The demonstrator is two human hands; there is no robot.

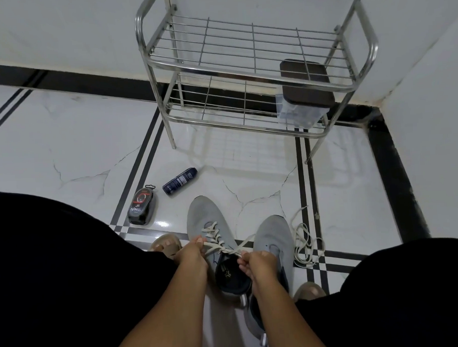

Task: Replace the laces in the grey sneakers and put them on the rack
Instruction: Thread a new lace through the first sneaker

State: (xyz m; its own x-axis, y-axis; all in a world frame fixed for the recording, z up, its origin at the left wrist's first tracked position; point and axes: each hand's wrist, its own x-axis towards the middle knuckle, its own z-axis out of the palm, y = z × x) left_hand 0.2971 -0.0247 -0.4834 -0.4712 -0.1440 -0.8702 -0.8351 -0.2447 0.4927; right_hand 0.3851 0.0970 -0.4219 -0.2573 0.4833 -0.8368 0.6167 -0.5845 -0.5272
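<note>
Here, the white tiled floor [77, 143] with black lines carries a steel rack [254, 67] near the wall corner, a dark-lidded box [306, 86] on its lower shelf. Two grey sneakers [211, 221] lie side by side on the floor between the person's knees, toes toward the rack. The left one is threaded with a pale lace [217, 238]; the right one [274, 239] shows none, and a loose lace [304, 238] is heaped just beside it. The left hand [192, 253] and the right hand [255, 261] each pinch a lace end, pulled apart over the shoe's opening.
</note>
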